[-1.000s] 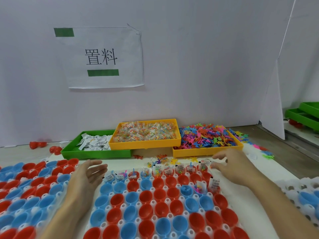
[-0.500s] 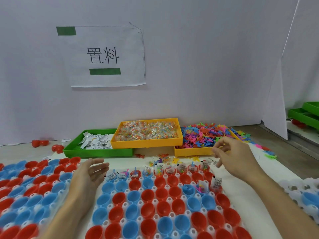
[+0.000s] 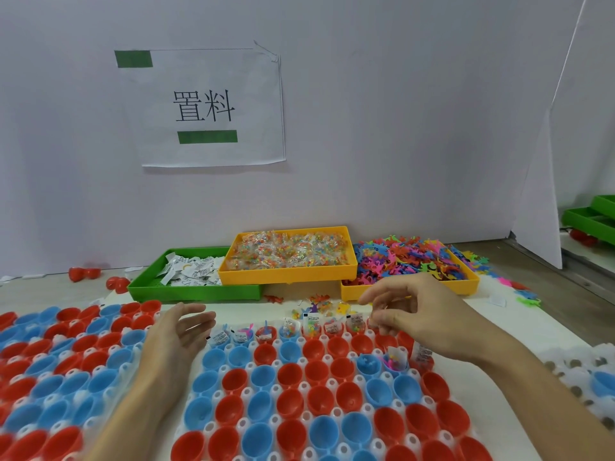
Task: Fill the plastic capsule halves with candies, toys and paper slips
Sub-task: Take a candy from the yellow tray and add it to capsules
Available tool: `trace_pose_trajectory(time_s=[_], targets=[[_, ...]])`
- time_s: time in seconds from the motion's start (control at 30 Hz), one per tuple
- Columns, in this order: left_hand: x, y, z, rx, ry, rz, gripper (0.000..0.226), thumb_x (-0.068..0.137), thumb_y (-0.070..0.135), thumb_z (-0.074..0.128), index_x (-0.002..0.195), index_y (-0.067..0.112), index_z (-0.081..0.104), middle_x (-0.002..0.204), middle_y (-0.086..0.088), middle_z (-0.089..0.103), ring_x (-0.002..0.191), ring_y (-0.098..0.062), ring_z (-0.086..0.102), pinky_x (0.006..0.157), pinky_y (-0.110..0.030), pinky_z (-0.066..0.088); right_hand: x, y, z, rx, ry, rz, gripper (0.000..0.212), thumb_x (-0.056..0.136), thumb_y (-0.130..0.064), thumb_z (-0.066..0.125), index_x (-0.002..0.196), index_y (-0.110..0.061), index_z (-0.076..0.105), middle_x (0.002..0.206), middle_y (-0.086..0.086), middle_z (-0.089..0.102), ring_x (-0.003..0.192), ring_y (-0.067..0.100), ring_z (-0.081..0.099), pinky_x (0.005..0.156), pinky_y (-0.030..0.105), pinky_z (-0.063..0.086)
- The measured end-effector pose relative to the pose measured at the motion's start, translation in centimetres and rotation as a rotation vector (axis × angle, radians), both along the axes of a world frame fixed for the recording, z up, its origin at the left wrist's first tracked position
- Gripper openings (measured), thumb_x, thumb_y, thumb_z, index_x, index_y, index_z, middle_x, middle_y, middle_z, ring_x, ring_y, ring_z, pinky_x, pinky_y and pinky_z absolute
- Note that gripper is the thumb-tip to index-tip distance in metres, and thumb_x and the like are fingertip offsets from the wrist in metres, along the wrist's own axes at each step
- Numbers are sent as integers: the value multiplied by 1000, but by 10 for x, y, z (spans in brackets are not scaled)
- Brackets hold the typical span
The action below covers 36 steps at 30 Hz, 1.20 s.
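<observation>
A white tray (image 3: 479,331) holds rows of red and blue capsule halves (image 3: 289,374). Its far row (image 3: 309,327) and a few cups at the right of the second row (image 3: 396,361) contain candy packets, toys and paper slips. My right hand (image 3: 422,317) hovers over the right end of the far row, fingers curled toward the thumb; whether they pinch anything is hidden. My left hand (image 3: 176,337) hangs open at the tray's left edge, palm turned inward, holding nothing. Behind stand a green tray of paper slips (image 3: 186,287), an orange tray of candy packets (image 3: 286,272) and an orange tray of coloured toys (image 3: 462,286).
A second tray of empty red and blue halves (image 3: 60,361) lies at the left. Loose candies and toys (image 3: 319,304) sit between the trays. Red halves (image 3: 83,272) lie by the white wall. A tray with a blue half (image 3: 602,380) is at the right, green trays (image 3: 589,221) beyond.
My right hand rose from the far row toward the toy tray, then came back left over the row with fingers curled. My left hand stayed open in place.
</observation>
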<state>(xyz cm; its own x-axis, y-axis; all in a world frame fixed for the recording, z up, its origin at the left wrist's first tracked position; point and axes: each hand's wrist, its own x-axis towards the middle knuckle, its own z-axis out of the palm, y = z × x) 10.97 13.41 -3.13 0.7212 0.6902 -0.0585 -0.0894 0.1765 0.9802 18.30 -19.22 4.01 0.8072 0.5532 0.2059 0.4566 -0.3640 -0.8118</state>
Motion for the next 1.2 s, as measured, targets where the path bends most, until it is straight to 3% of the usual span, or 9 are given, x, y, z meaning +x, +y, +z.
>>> trace_pose_trajectory(time_s=[0.1,0.2,0.5,0.63,0.73,0.83,1.03,1.2], targets=[[0,0,0,-3,-2,-1,37,105,28,35,99,8,66,101,-14,71,97,-23,65,77,-29,45,-1,0,1,10,-22,-14,13,87,-15,76,86,-27,73,76,-1,74,64,11,70,62,21,55],[1,1,0,-4,2,-2,37,105,28,35,100,8,66,101,-14,71,98,-23,65,78,-30,45,-1,2,1,20,-10,0,12,86,-11,76,82,-22,76,73,-2,75,63,13,70,61,20,55],[1,3,-2,3,9,1,37,105,28,36,100,8,66,101,-13,72,99,-23,66,77,-29,46,-4,2,3,-81,27,69,23,87,0,72,90,-21,79,84,-3,77,77,14,74,72,24,59],[2,3,-3,5,10,1,37,105,29,36,100,8,66,102,-13,72,99,-24,66,76,-29,46,-8,4,4,-177,16,89,30,85,4,68,79,-22,80,80,-7,77,75,8,74,73,24,60],[2,4,-3,4,10,3,37,105,28,36,100,8,66,102,-13,72,99,-24,66,77,-29,46,-10,5,5,-264,1,84,40,83,7,62,72,-26,80,84,-7,76,75,8,73,73,33,62],[1,4,-3,1,8,4,36,105,28,37,100,8,66,102,-13,72,98,-23,66,77,-29,46,-12,7,5,-304,-31,92,48,81,10,60,67,-33,78,83,-6,75,74,6,73,69,30,62],[2,3,-2,-5,12,1,36,105,28,36,100,8,66,101,-13,72,98,-23,66,75,-28,45,-16,13,4,-414,-117,109,34,82,7,64,82,-22,82,80,-4,74,77,-1,70,66,20,58],[1,3,-2,-1,10,-4,37,105,28,36,103,7,66,103,-13,72,99,-22,66,75,-28,45,-19,15,4,-437,-106,102,32,84,7,64,84,-20,82,80,-5,74,79,-1,70,71,26,61]])
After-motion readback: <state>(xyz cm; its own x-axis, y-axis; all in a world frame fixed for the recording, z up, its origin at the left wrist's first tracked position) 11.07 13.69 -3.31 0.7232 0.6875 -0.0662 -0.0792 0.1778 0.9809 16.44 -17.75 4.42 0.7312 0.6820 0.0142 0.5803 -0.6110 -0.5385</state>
